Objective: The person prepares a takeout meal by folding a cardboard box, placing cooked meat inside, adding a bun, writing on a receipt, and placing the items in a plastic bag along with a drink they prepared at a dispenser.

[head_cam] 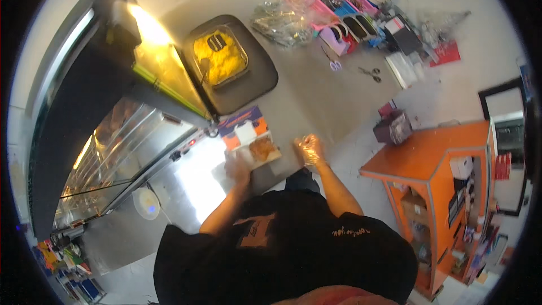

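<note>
An open cardboard food box (pixel 274 156) with a browned, fried-looking piece of food (pixel 261 149) in it lies on the steel counter before me. Its white flap (pixel 245 132) stands up at the far side. Motion blurs my left hand (pixel 238 167), which is at the box's near left corner; whether it grips the box cannot be told. To the right of the box, my right hand (pixel 309 149) wears a clear plastic glove. Its fingers are curled in, and nothing shows in them.
A heated glass display cabinet (pixel 123 135) stands at left. Beyond the box, a dark tray (pixel 258 80) carries a clear tub of yellow food (pixel 220 59). Scissors (pixel 334 63), plastic bags (pixel 281 23) and pink baskets (pixel 322 10) lie farther back. An orange cabinet (pixel 419 156) is at right.
</note>
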Tool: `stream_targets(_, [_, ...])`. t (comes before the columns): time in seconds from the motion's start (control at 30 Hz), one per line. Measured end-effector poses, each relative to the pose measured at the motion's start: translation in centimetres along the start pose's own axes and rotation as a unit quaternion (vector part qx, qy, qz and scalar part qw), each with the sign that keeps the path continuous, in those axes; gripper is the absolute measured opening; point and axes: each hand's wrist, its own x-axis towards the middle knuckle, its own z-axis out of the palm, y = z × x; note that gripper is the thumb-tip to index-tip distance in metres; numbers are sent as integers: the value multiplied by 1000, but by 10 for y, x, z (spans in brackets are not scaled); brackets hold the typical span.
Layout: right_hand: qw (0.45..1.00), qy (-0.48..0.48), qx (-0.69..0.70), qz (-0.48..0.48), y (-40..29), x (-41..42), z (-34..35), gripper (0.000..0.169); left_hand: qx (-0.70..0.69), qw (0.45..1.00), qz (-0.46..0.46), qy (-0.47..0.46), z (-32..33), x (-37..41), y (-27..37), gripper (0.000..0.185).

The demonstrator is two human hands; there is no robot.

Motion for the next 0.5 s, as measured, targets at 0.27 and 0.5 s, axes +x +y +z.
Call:
stream_targets(0.27, [899, 244, 36, -362, -192, 336, -175, 25, -46, 959, -200, 194, -89, -40, 63, 60])
stream_targets(0.5, [840, 32, -349, -415, -246, 588, -144, 38, -90, 923, -189, 322, -90, -127, 44, 49])
